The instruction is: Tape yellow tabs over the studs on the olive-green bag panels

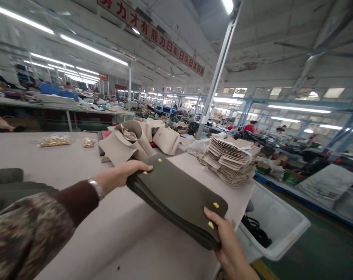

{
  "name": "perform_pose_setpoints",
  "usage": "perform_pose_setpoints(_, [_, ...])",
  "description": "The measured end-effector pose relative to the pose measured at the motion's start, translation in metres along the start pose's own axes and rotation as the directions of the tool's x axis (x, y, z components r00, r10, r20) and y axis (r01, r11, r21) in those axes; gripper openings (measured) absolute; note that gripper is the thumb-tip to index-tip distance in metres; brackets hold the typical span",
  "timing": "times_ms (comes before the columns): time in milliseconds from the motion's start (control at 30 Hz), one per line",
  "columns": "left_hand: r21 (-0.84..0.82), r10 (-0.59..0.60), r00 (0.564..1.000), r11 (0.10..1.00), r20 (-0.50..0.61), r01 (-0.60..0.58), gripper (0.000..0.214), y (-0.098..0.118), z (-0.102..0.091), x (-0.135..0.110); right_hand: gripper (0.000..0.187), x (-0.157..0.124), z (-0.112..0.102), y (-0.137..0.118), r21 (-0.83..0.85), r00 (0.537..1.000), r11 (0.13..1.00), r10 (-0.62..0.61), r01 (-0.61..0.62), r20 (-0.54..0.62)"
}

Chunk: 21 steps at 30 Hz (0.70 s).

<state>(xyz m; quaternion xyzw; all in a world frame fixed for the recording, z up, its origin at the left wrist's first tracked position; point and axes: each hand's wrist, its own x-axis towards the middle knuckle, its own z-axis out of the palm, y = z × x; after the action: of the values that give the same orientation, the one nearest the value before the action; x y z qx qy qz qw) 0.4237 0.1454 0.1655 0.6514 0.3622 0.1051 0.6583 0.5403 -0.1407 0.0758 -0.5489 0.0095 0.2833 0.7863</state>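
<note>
A stack of dark olive panels with rounded corners is held between my two hands over the table. Small yellow tabs mark the top panel near its corners. My left hand, with a metal bracelet at the wrist, grips the far left end, thumb on top and fingers hidden underneath. The near right end is in my right hand, its thumb on top by a yellow tab. More dark olive pieces lie at the table's left edge.
Beige curled panels and a tied stack of beige pieces stand on the table. Bags of small gold-coloured parts lie at the back left. A white bin is right of the table. Another person's arm shows at far left.
</note>
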Motion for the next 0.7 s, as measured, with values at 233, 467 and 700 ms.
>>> perform_pose_setpoints(233, [0.085, -0.058, 0.993, 0.995, 0.102, 0.05, 0.026, 0.016, 0.052, 0.126, 0.042, 0.07, -0.004, -0.023, -0.061, 0.993, 0.998, -0.024, 0.017, -0.112])
perform_pose_setpoints(467, [0.228, -0.015, 0.998, 0.974, 0.054, 0.003, 0.024, -0.031, 0.068, 0.16, 0.06, 0.079, -0.029, -0.003, -0.177, 0.986, 0.974, 0.121, -0.139, -0.113])
perform_pose_setpoints(700, [0.315, 0.004, 1.0, 0.949, 0.018, -0.01, 0.026, -0.043, 0.073, 0.166, 0.073, 0.082, -0.034, -0.008, -0.28, 0.98, 0.94, 0.186, -0.197, -0.066])
